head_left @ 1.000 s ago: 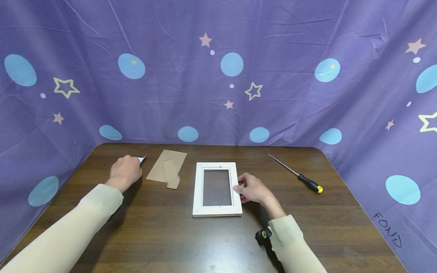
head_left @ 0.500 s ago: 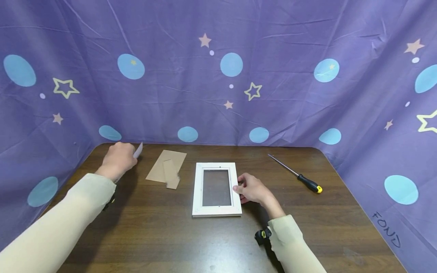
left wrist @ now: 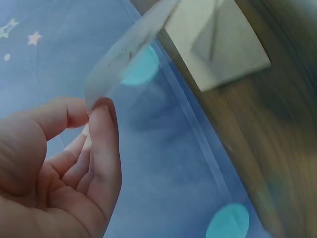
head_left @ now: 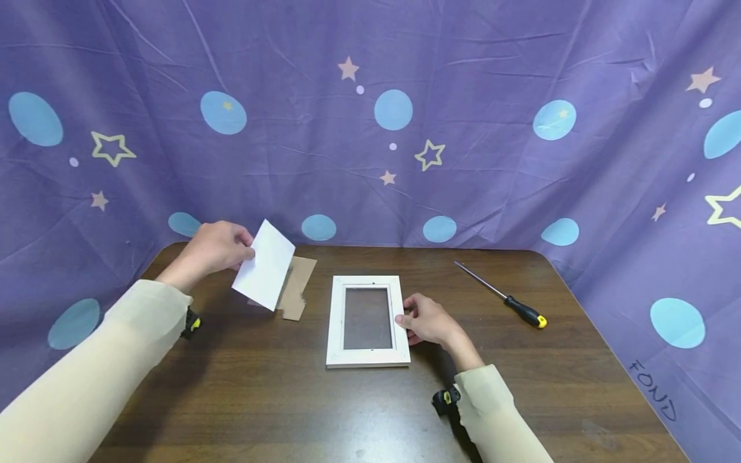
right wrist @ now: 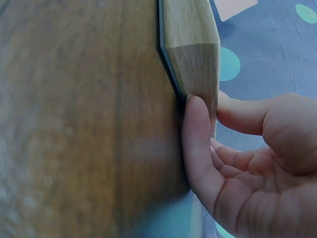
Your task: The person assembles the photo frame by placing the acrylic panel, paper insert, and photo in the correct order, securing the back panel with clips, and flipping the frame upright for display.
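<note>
Purple backdrop with blue dots and stars runs behind and to both sides of the brown wooden table. Two pale sleeves reach in from the near side, left and right. White frame lies on table, about mid-table, bordered face up, dark pane area inside its border. White sheet is up in the air at the left, tilted, in front of part of the brown board; touching it or not, can't tell. Board lies on table, left of frame, apart from it. Left hand: thumb and fingertips closed together on the sheet's left edge, a pinch, other fingers loosely bent. Right hand: pinch on frame's right side, thumb at the top edge, fingers along the side, spread only as far as the frame's thickness. Screwdriver, black-and-yellow handle, flat on table, right of frame, well apart. Cardboard strip, notched, on the board, lower end past its edge. Black wrist devices, left and right, at the cuffs.
</note>
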`<state>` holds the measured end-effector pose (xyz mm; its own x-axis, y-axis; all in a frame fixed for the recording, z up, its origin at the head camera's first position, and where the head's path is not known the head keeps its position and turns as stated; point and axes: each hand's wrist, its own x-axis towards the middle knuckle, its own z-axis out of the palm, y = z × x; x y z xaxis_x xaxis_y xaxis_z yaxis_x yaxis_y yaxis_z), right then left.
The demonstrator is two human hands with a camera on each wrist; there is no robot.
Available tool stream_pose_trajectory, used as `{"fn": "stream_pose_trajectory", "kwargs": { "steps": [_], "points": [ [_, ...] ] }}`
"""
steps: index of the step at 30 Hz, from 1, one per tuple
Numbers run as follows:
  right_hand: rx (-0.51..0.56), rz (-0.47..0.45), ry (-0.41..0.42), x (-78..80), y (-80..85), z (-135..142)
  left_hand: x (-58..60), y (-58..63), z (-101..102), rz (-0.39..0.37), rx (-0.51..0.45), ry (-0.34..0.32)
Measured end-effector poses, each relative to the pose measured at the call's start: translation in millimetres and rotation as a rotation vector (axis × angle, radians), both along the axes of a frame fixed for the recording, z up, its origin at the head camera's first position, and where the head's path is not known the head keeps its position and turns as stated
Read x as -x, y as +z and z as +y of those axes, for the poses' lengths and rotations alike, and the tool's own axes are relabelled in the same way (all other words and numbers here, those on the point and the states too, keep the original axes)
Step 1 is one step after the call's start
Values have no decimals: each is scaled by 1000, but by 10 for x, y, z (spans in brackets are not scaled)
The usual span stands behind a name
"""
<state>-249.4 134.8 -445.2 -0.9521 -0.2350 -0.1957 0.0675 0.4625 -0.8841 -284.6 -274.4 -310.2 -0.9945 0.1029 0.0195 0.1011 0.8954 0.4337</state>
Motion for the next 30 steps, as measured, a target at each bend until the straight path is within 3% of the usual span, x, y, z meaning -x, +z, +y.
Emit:
{"fn": "stream_pose_trajectory", "kwargs": {
  "steps": [8,15,30],
  "points": [
    [-1,-3,2,1,2,-7,-91,-126,329,-131,-305,-25],
    [-5,-9,-7,12,-12,-1,-144,-375,662,-249,-529,-39],
    [-9,-7,-5,23,-26,7,-239,-881,1114,-334,-717,-33]
  ]
}}
